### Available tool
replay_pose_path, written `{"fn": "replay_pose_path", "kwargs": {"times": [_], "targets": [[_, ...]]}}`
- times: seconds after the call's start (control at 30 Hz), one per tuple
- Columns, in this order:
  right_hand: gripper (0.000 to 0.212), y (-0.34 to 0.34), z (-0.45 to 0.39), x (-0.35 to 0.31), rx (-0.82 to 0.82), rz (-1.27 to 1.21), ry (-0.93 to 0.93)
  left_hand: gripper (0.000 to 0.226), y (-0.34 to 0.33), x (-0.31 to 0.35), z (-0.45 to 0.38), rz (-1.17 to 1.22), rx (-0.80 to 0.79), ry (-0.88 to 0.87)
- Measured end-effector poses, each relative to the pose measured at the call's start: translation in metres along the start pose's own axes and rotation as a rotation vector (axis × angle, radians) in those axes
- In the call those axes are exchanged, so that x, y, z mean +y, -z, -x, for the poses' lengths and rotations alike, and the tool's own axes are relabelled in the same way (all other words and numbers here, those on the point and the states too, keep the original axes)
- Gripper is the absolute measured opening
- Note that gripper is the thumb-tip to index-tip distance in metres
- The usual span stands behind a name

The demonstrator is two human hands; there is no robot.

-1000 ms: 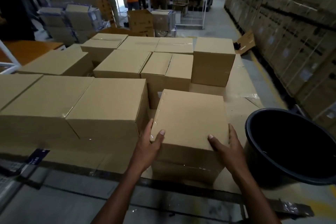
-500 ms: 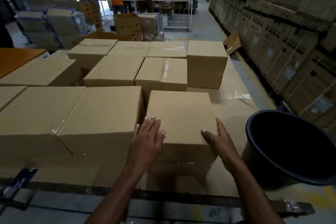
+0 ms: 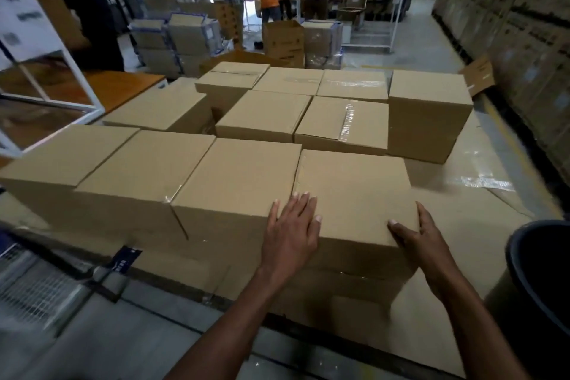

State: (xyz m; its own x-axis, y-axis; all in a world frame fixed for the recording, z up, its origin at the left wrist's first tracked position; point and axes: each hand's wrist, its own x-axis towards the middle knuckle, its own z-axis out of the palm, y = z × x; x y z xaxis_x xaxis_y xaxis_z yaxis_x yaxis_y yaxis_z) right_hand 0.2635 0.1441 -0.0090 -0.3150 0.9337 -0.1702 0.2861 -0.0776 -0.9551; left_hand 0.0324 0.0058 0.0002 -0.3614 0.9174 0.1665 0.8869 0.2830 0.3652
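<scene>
Left hand (image 3: 290, 234) rests flat on the box (image 3: 354, 191) top at its left edge, fingers straight. Right hand (image 3: 424, 241) braces the near right corner, thumb on top, fingers straight down the side. The box stands at the front row's right end, touching the neighbouring box (image 3: 243, 176) on its left.

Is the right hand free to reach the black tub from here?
Probably yes: the black tub stands just right of the right hand, with only a cardboard sheet between them, though that hand rests on the box.
</scene>
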Motion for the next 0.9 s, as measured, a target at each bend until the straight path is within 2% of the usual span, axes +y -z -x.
{"fn": "replay_pose_path", "kwargs": {"times": [0.17, 0.27, 0.43, 0.6, 0.77, 0.9], "targets": [[0.078, -0.016, 0.001, -0.01, -0.067, -0.008, 0.01, 0.068, 0.002, -0.02, -0.003, 0.0, 0.037, 0.039], [0.087, -0.029, 0.004, -0.015, -0.094, -0.002, 0.028, 0.073, 0.008, -0.036, -0.003, -0.002, 0.048, 0.043], [0.111, -0.056, 0.01, -0.021, -0.16, 0.037, 0.024, 0.065, 0.02, -0.066, -0.002, -0.005, 0.09, 0.089], [0.115, -0.077, 0.009, -0.024, -0.231, 0.053, 0.041, 0.055, 0.029, -0.085, -0.005, 0.014, 0.132, 0.142], [0.089, -0.095, 0.014, -0.037, -0.277, 0.034, 0.056, 0.044, 0.038, -0.1, -0.009, 0.025, 0.146, 0.204], [0.094, -0.113, 0.017, -0.042, -0.305, 0.026, 0.065, 0.041, 0.047, -0.111, -0.01, 0.023, 0.187, 0.254]]}}
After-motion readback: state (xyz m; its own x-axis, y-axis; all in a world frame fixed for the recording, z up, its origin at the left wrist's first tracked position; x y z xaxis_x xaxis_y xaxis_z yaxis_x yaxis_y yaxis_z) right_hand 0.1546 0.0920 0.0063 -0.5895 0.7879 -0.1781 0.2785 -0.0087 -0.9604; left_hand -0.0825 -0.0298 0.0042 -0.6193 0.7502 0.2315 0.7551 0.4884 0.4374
